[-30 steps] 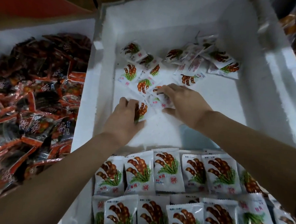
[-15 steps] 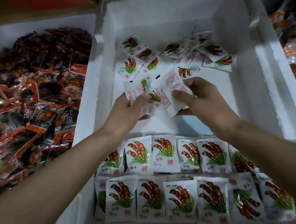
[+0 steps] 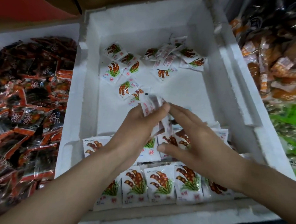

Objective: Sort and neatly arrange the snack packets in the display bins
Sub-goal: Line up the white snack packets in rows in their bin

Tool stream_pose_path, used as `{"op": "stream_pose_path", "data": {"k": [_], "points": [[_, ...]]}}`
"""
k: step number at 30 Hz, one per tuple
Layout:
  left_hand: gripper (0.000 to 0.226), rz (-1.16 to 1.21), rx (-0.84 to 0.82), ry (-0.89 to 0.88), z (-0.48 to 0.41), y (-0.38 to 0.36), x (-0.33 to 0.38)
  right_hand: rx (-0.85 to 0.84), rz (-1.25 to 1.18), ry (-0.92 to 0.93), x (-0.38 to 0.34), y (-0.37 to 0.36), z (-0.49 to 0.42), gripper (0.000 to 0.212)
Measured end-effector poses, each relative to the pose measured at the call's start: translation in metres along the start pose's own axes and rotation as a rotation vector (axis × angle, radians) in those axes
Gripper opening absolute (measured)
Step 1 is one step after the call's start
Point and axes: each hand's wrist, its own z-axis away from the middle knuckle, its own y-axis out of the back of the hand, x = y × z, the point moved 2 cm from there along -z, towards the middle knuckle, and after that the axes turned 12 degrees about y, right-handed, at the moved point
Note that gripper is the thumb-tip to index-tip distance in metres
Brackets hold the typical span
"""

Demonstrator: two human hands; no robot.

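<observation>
While the left hand [image 3: 135, 128] curls its fingers and thumb round a small stack of white packets [image 3: 151, 106], it holds that stack above the middle of the white foam bin [image 3: 239, 107], the packets standing on edge and blurred. The right hand [image 3: 199, 144] lies beside it with fingers stretched nearly straight, their tips touching the stack's side and the thumb spread apart below; it grips nothing itself.

Towards the bin's far end, loose packets [image 3: 112, 71] printed with brown pods and green leaves lie scattered on its floor at mixed angles, some overlapping, in a cluster by the left wall and another near the far right corner. At the bin's near end, packets of the same kind sit in neat rows [image 3: 160, 183], faces up and edges touching, partly hidden under both forearms.

Left of the bin, a neighbouring bin is heaped with dark red-and-black packets [image 3: 28, 104]. Right of the bin lie orange packets [image 3: 276, 67] and, nearer, green ones [image 3: 295, 119], both blurred.
</observation>
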Motion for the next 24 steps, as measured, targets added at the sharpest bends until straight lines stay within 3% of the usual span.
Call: {"op": "stream_pose_path", "data": {"k": [3,8,13,17,24], "points": [[0.02,-0.06,0.001,0.02,0.002,-0.005,-0.009,0.077,-0.022,-0.071,0.008,0.018,0.014,0.063],[0.022,-0.292,-0.067,-0.043,0.006,-0.027,-0.011,0.187,-0.17,-0.247,0.012,0.051,0.023,0.063],[0.015,-0.311,0.021,-0.108,-0.005,-0.04,-0.011,0.053,-0.033,-0.259,0.024,0.083,0.023,0.02],[0.032,-0.218,0.051,-0.064,-0.012,-0.039,-0.013,-0.004,0.304,-0.285,0.054,0.101,0.026,0.012],[0.03,-0.252,0.038,-0.031,-0.016,-0.039,-0.023,-0.279,0.515,-0.257,0.075,0.077,0.027,0.018]]}}
